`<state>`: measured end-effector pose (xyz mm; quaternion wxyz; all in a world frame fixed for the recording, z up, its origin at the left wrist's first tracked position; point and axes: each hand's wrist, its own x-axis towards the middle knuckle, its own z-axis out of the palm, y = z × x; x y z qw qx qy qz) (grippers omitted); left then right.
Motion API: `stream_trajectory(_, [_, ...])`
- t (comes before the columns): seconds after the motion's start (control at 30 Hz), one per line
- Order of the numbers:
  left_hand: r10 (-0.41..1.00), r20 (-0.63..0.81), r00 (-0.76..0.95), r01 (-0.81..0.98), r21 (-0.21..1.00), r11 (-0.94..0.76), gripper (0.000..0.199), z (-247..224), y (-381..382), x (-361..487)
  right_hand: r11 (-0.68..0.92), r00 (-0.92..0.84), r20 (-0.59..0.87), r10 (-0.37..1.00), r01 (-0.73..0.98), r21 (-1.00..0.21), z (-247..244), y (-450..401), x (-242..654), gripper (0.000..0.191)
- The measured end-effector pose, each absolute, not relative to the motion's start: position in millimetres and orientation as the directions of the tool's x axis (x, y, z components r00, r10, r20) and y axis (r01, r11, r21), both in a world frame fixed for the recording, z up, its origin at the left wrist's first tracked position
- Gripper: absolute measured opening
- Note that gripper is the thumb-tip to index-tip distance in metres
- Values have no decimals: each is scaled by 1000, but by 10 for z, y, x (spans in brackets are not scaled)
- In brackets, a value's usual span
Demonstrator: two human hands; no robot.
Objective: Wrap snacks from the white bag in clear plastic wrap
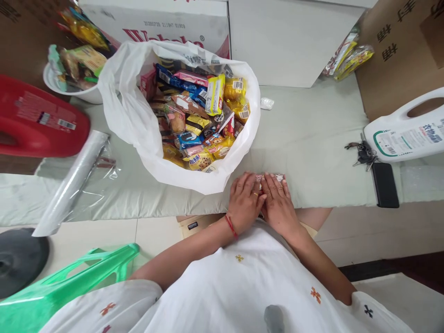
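Note:
My left hand [243, 202] lies with fingers stretched out at the front edge of the cloth-covered table [308, 138]. Beside it, my right hand [278, 203] rests flat, its fingers also extended. Under the fingers of my right hand is a small packet in a shiny red and silver wrapper [279, 177]; most of it is covered. Whether my left fingertips touch the packet I cannot tell. Just beyond my left hand stands a white plastic bag [132, 134], its mouth wide open, holding several wrapped snacks [197, 108].
On the left are a red jug [41, 115], a roll of clear plastic [71, 182], a white bowl of packets [92, 95] and a green stool [79, 277]. On the right are a white detergent bottle [409, 129], keys [365, 153] and a black phone [385, 185]. Boxes [270, 46] line the back.

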<state>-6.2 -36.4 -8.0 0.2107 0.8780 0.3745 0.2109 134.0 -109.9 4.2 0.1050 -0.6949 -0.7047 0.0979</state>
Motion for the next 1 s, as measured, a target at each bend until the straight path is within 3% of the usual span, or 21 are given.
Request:
stream_trajectory(0.23, [577, 179, 797, 457, 446, -770, 72, -275, -411, -138, 26, -26, 4, 1000, 942, -335, 20, -1071, 1329, 90])
stream_trajectory(0.4, [523, 196, 829, 317, 606, -729, 83, -290, -215, -269, 25, -50, -21, 999, 768, -640, 164, -1070, 1616, 96])
stream_trajectory(0.47, [533, 243, 811, 252, 677, -692, 88, -262, -175, -364, -11, 28, 13, 1000, 726, -687, 238, -1107, 1740, 91])
stream_trajectory(0.57, [563, 334, 756, 202, 698, -686, 93, -200, -191, -484, -20, 84, 79, 993, 799, -602, 258, -1188, 1808, 81])
stream_trajectory(0.67, [577, 384, 721, 251, 632, -733, 91, -161, -265, -507, 10, 18, 58, 998, 898, -439, 156, -1259, 1700, 80])
stream_trajectory(0.8, [573, 298, 764, 392, 490, -778, 82, -194, -344, -372, -2, 11, 37, 999, 968, -250, 15, -1283, 1468, 88])
stream_trajectory(1.0, [528, 228, 818, 426, 376, -823, 63, -250, -367, -119, -31, 38, 31, 999, 981, -192, -15, -1258, 1361, 87])
